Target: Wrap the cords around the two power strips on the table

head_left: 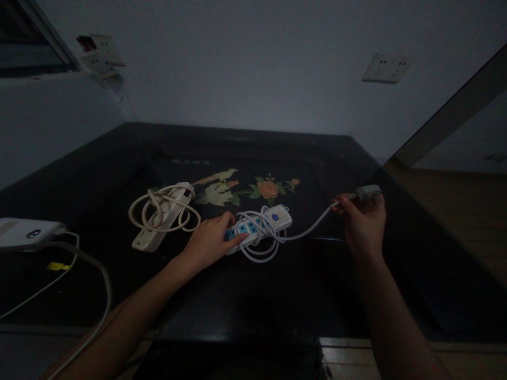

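Note:
My left hand grips the left end of a white power strip with blue sockets, its thumb on the near side and fingers behind. The strip lies on the dark table, and its own white cord is looped around it. From the loops the cord runs right and up to a plug, which my right hand holds closed above the table's right part. Left of my left hand, a second, cream power strip rests with a thick cord wound about it, not touched by either hand.
A white device with cables and a yellow tag is at the far left. The black table bears a bird-and-flower picture. Wall sockets are at the back right, with more sockets at the left.

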`<state>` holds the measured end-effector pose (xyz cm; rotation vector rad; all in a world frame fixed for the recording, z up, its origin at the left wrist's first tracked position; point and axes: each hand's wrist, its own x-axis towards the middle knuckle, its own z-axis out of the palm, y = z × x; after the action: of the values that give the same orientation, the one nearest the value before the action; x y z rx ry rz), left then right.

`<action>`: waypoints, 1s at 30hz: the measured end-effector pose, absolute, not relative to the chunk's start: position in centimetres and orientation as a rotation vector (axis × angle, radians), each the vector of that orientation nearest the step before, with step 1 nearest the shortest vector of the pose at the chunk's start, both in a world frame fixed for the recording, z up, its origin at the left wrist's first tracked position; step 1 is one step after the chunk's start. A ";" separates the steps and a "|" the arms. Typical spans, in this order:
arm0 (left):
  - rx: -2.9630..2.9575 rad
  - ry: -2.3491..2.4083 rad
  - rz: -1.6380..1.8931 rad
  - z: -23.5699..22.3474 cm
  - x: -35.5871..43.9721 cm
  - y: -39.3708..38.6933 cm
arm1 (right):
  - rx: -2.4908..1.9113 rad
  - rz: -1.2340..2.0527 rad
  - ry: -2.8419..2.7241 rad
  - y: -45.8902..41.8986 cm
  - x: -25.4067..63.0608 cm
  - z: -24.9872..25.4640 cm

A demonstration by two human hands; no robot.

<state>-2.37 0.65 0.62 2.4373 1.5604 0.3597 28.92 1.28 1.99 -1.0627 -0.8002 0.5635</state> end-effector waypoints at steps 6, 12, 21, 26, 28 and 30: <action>2.434 1.630 0.283 0.8 -2.2 0.3 | -1.066 0.620 -0.822 1.3 28.6 1.5; 2.511 1.652 0.427 1.1 -2.4 0.4 | -1.075 0.671 -0.911 1.3 28.4 1.1; 2.918 0.968 0.873 1.6 -1.3 -0.1 | -1.089 0.787 -0.880 0.9 29.6 2.2; 2.993 0.863 0.721 1.8 0.3 0.2 | -1.021 0.871 -0.860 0.8 31.1 2.6; 2.984 0.923 0.628 1.9 0.8 0.5 | -0.990 0.883 -0.845 0.9 31.8 2.6; 2.972 0.971 0.551 1.8 1.3 0.7 | -0.954 0.878 -0.841 1.0 32.4 2.5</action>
<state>1.30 0.70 1.84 2.9720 0.9710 0.5510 32.41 1.02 2.51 -0.9541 -0.8408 0.8781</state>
